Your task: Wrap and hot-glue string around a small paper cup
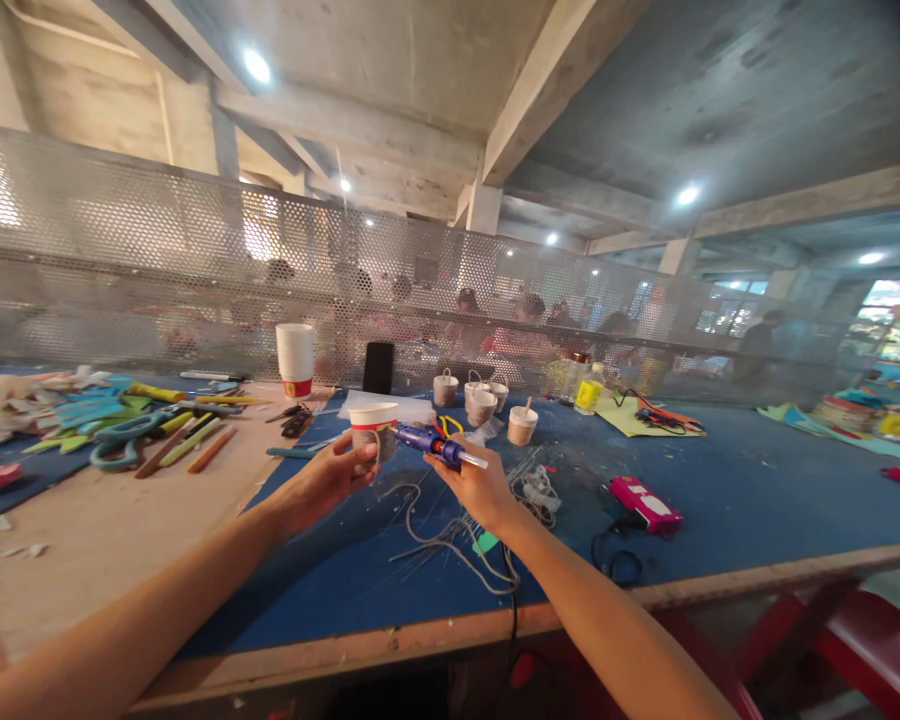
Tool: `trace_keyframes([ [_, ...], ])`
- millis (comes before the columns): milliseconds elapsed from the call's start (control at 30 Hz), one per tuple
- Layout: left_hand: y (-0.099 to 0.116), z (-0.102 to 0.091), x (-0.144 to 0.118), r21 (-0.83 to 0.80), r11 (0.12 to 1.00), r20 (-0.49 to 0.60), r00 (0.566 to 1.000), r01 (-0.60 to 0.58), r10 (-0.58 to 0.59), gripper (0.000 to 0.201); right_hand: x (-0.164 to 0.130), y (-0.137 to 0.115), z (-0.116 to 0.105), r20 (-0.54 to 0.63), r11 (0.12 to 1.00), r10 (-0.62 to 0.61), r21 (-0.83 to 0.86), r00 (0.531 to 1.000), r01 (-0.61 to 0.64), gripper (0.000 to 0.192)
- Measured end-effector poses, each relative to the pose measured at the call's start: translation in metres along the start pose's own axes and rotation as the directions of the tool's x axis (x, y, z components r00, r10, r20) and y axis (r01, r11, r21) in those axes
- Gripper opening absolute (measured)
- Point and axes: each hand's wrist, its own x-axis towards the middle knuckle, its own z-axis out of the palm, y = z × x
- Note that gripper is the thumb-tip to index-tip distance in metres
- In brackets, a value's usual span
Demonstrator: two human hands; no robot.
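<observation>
Head view: left hand (336,472) grips a paper cup (373,416); right hand (481,486) grasps a hot-glue gun (420,439) pointed at it.

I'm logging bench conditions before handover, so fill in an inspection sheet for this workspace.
Surface: matte blue tabletop, with a tan board at left; small scraps on the board.
Job's things: white paper cup with red band and grey lower part; blue plastic glue gun with pale stick at its rear, nozzle close to the cup, contact unclear.
Clutter: loose grey cord, teal-handled scissors, stacked white paper cups.
Hands: left hand holds the cup; right hand grips the glue gun.
Cables: thin black cable over the front edge; looped black cable near a bright pink box.
Surroundings: grey perforated metal screen behind; people beyond it.
</observation>
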Motion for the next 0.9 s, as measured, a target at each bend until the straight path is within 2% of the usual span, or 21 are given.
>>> trace_keyframes([
  [367,0.0004,0.0016,0.0007,-0.03,1.0,-0.021,1.0,0.006,-0.007,0.028,-0.0004,0.0028,0.0014,-0.007,1.0,0.025,-0.003,1.0,-0.025,0.029],
  [900,0.0027,0.0057,-0.0021,-0.009,1.0,-0.026,1.0,0.016,-0.016,0.031,-0.0002,0.0001,0.0013,-0.001,0.999,0.022,0.031,1.0,-0.022,0.028],
])
